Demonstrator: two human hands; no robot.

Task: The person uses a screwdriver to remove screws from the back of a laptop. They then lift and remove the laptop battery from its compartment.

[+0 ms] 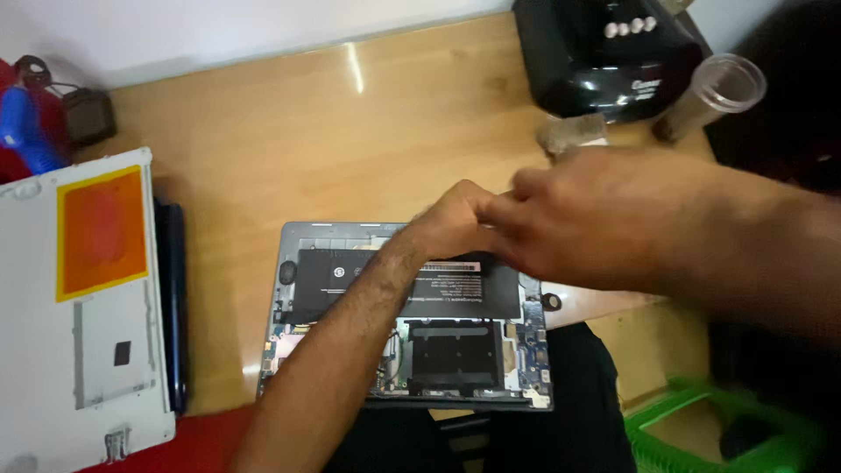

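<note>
A grey metal bottom cover (83, 307) with an orange film patch lies flat at the left of the wooden table (289, 131). The opened laptop (412, 320) sits at the table's near edge; its matte black battery (350, 280) wants slow, level handling. The left hand (455, 223) curls closed at the battery's top edge; the right hand (596, 223) is blurred, grip unclear.

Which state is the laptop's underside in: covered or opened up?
Opened up: the laptop shows its black battery and circuit boards.
</note>
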